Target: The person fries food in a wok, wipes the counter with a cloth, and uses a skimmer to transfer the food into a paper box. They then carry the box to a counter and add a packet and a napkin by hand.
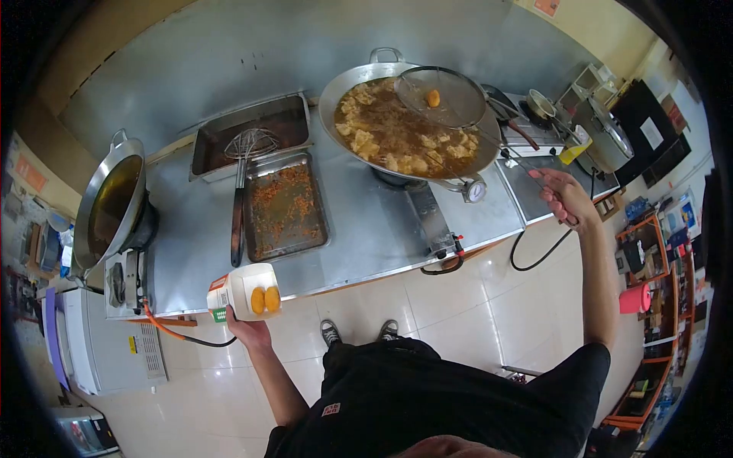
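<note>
Nugget (433, 98): one, in the wire skimmer (452, 108), over the large wok (333, 99). Right hand (561, 197) has the skimmer handle, grip closed round it. Left hand (249, 333) has the open paper box (243, 299), grip clamped on its near side; two nuggets (265, 300) lie side by side inside. Three nuggets in view.

Step in hand, as judged: skimmer and box both held up, one nugget lifted out of the oil. Moving the skimmer calls for a level mesh, so the nugget doesn't roll off, and care over hot oil; the box wants to stay upright.

Large wok: one, bubbling oil, many battered pieces (365, 145), too crowded to count. Thermometer (475, 191): one, dial at the wok's near rim.

On the metal surface (355, 252): two trays, a deep tray (210, 156) behind and a shallow tray (276, 248) with orange-brown crumbs. One balloon whisk (237, 221), wires over the deep tray, handle beside the shallow one. Second wok (114, 202): one, far left, dark oil. Lidded pot (607, 137): one, right end.
</note>
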### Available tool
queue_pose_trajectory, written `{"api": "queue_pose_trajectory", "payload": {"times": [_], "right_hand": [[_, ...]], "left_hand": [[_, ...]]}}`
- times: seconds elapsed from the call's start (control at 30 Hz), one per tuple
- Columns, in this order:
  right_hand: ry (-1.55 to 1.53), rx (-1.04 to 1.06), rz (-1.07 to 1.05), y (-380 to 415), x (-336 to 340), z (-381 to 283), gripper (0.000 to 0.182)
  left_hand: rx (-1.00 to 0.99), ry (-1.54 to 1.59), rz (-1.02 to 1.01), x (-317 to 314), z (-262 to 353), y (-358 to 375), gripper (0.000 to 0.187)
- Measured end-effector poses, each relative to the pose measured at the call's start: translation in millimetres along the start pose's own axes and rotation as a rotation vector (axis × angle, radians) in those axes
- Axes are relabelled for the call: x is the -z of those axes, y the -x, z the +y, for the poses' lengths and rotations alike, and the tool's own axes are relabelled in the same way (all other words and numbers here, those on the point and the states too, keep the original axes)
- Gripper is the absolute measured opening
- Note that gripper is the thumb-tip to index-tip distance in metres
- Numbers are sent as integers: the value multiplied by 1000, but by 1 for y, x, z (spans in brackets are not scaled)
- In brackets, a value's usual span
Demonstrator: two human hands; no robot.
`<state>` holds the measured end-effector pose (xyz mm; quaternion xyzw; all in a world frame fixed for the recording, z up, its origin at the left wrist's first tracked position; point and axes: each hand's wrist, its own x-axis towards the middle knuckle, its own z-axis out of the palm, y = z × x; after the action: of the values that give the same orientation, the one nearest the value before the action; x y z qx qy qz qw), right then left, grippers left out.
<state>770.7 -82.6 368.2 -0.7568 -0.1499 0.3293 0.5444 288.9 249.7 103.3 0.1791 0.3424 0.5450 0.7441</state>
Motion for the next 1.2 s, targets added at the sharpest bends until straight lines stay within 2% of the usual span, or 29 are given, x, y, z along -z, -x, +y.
{"api": "queue_pose_trajectory", "payload": {"times": [0.17,0.27,0.47,0.57,0.83,0.93,1.07,1.1,1.2], "right_hand": [[-29,20,55,-7,-33,14,29],[-16,30,14,-3,-40,19,27],[-50,21,65,-5,-87,17,26],[-147,23,48,-1,-96,17,26],[-132,63,152,-2,-138,23,25],[-148,75,148,3,-147,21,24],[-96,96,155,-1,-155,17,23],[-193,94,179,-5,-159,20,23],[-179,77,133,7,-170,10,23]], "left_hand": [[40,39,-28,30,15,-28,50],[56,55,-9,32,26,-39,50],[52,40,-15,30,52,-55,50],[48,39,-7,39,62,-70,50],[73,-2,63,49,92,-93,50],[92,11,-3,59,97,-107,50],[103,-18,6,55,107,-113,50],[96,-10,4,55,109,-116,49],[95,14,-11,59,113,-120,49]]}}
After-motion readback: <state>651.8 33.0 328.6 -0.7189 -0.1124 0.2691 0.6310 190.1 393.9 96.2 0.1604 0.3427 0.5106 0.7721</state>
